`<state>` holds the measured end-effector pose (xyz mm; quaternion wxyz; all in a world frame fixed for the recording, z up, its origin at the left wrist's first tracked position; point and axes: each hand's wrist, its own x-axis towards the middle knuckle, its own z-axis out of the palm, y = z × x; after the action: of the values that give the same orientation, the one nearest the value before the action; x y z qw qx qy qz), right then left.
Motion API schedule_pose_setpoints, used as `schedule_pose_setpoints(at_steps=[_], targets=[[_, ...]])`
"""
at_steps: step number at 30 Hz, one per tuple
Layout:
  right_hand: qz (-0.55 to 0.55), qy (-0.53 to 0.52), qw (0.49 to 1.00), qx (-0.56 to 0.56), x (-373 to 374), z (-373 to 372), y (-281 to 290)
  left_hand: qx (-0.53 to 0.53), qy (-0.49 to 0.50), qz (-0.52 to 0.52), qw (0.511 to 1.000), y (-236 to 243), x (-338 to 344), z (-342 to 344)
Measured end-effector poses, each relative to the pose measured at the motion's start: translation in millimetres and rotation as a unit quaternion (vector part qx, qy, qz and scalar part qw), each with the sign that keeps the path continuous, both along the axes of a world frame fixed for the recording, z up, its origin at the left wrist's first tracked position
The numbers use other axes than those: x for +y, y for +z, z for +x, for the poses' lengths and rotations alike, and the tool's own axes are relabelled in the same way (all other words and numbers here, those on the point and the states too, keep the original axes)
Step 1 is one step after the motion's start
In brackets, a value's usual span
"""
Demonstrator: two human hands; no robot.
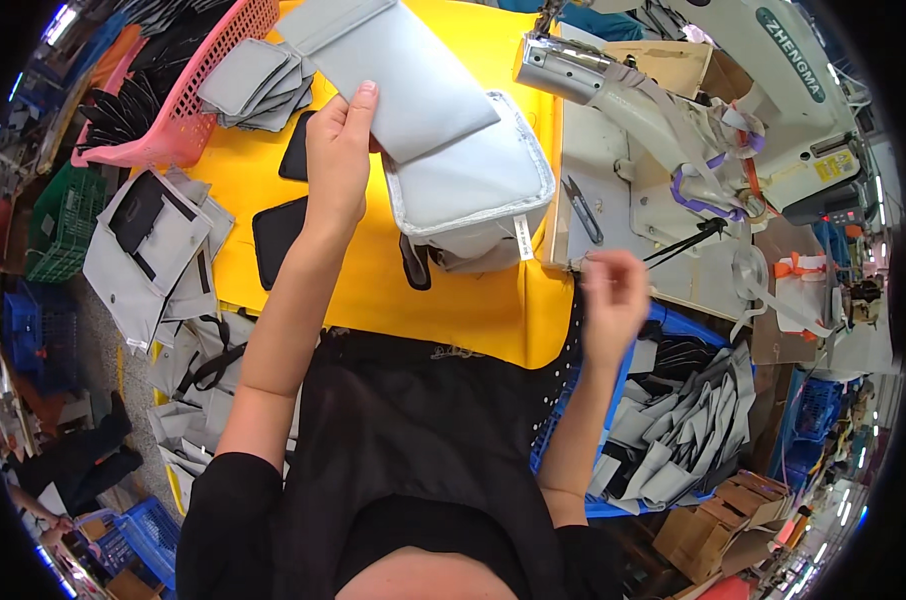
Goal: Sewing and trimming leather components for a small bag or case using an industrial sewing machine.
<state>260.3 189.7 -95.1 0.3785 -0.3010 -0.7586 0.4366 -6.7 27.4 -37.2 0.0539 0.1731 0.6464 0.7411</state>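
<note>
My left hand (341, 150) is closed on the edge of a flat grey fabric panel (423, 80), thumb on top, raised over the work surface. Partly beneath that panel sits a boxy grey fabric bag (470, 185) with bound edges and a small white label (523, 237) at its near right corner. My right hand (616, 295) is off to the right, near the table's corner. Its fingers look curled but are smeared by motion, so whether they hold anything cannot be made out. Two black pads (280, 240) lie left of the bag on the yellow surface (373, 292).
An industrial sewing machine (663, 130) stands at the right, with thread snips (582, 210) on its bed. Stacked grey pieces (258, 85) sit beside a pink basket (188, 110) at the far left. A blue crate (621, 395) of grey pieces is at my right side.
</note>
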Motion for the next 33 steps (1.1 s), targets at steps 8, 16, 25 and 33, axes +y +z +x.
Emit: schedule_pose_setpoints(at_steps=[8,16,25,33], targets=[[0.079,0.194,0.974,-0.087,-19,-63,-10,-0.038,-0.004,0.030,0.999,1,-12,10],[-0.042,0.145,0.988,0.035,-8,-67,31,-0.043,-0.001,0.021,0.999,6,-13,16],[0.379,0.227,0.893,0.087,-9,-83,62,-0.033,-0.029,0.028,0.999,1,-2,19],[-0.124,0.266,0.907,0.302,22,-58,46,-0.026,-0.008,0.046,0.999,-14,8,-5]])
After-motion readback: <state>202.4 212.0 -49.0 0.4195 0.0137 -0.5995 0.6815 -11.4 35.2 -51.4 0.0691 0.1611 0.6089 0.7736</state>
